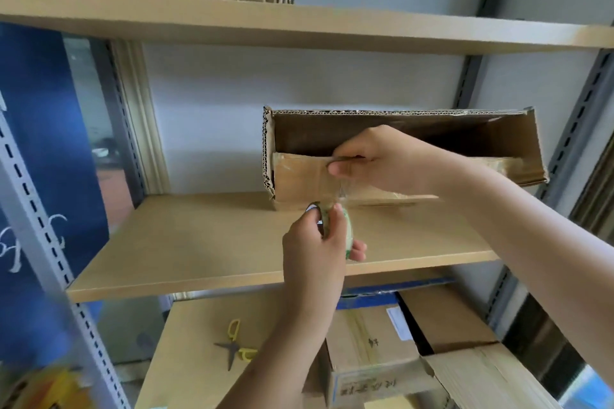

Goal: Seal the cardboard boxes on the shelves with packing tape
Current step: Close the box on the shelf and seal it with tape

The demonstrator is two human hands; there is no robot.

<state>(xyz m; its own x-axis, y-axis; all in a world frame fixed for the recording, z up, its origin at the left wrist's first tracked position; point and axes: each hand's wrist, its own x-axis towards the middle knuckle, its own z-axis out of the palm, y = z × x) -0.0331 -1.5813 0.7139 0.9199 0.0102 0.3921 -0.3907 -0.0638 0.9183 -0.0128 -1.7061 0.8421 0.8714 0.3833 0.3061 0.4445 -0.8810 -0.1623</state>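
Up on the middle shelf (199, 242), toward its two o'clock end, a cardboard box (405, 156) lies on its side with the open mouth facing out and one flap (299, 176) folded partway up. Against that flap's top edge the right hand (382, 159) presses, fingers curled over it, thumb on the front. At six o'clock from there, the left hand (315, 242) grips a roll of tape (335, 229), a clear strip stretched up to the flap. Further out, at seven o'clock on a lower shelf, lie yellow-handled scissors (236, 344) beside more boxes (375, 342).
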